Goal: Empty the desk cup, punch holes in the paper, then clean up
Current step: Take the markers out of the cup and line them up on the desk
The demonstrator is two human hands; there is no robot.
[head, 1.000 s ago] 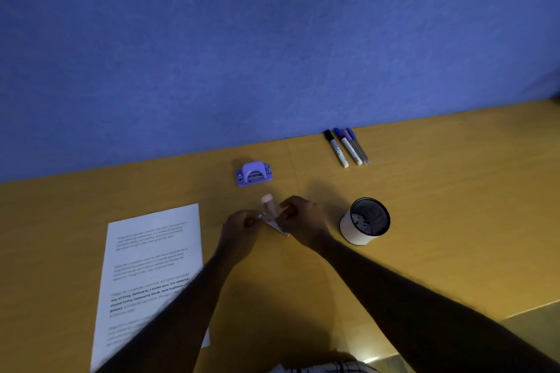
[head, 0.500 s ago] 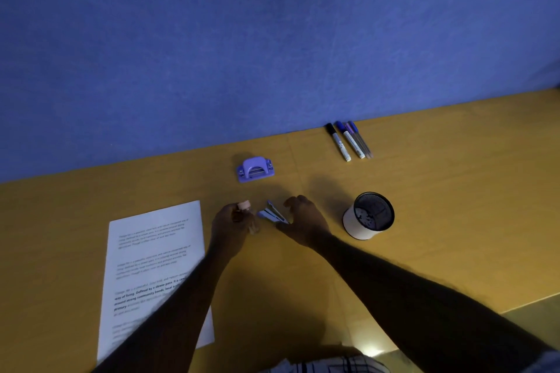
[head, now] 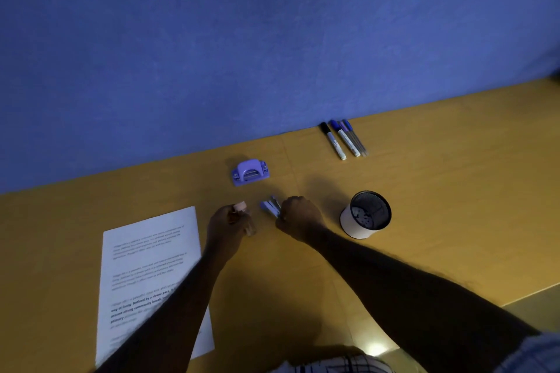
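My left hand is closed around a small stick-shaped item with a pale pink cap, just right of the printed paper sheet. A small blue stapler lies on the desk, and my right hand has its fingers curled on the stapler's right end. The purple hole punch sits behind both hands near the wall. Right of my right hand stands the desk cup, black mesh with a white lower band; its inside is dark and unclear.
Several markers and pens lie side by side near the blue wall at the back. The wooden desk's edge runs along the lower right. My forearms cross the lower part of the view, the left one over the paper.
My hands were together on the capped item and the stapler; they have moved apart. The left hand carried the capped item left, and the stapler now lies on the desk by my right hand.
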